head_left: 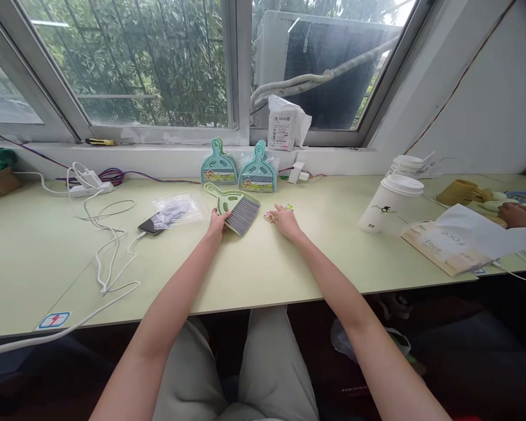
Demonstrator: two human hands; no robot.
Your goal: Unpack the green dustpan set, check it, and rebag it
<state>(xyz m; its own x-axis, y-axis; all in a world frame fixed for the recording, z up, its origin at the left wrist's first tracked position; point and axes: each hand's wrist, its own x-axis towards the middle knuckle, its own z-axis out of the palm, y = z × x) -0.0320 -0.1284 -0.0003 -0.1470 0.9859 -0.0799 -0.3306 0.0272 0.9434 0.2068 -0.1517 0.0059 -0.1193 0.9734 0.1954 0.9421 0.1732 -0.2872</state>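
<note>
We record our left hand [216, 224] resting at the near edge of the small brush-and-dustpan set [234, 207], fingers touching the grey bristles; whether they close on it we cannot tell. The set lies flat on the pale green desk [289, 263], handle pointing away towards the window. Our right hand [284, 221] lies palm down, fingers loosely spread, on a small coloured paper scrap [270, 216], gripping nothing. Two packaged dustpan sets [239, 169] stand against the sill behind. A phone [151, 224] on a white cable sits left; a lidded cup [390, 203] stands right. Another person's hand [519, 214] shows at far right.
</note>
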